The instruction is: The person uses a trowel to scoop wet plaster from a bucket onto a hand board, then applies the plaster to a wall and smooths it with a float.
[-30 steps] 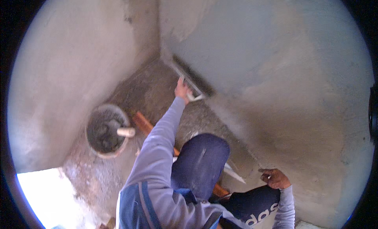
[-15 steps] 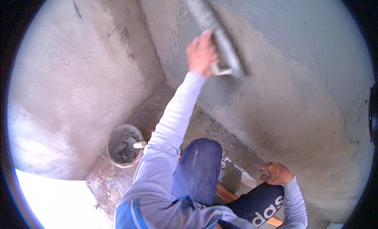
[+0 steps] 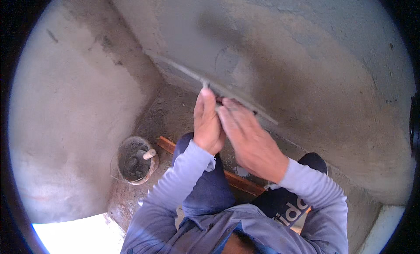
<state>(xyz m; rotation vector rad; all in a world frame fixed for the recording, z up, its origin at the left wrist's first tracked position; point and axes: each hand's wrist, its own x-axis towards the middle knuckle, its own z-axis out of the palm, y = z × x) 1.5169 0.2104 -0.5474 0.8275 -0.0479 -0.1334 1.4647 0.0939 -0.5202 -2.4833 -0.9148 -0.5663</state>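
A long flat plastering trowel [image 3: 183, 71] lies edge-on against the grey plastered wall [image 3: 280, 48] in front of me. My left hand [image 3: 207, 123] grips its handle from below. My right hand [image 3: 249, 138] lies beside it, fingers stretched over the handle and the trowel's right half; whether it grips is hard to tell. Both sleeves are light grey-blue. The handle itself is hidden under my hands.
A round bucket [image 3: 134, 160] of wet mortar with a tool handle sticking out stands on the rough floor at lower left. An orange-brown wooden strip [image 3: 166, 144] lies on the floor under my knees. A second plastered wall [image 3: 74, 101] meets the first at a corner.
The trowel has come down from high on the wall to a lower spot. My right hand left my knee and joined the left one on the trowel.
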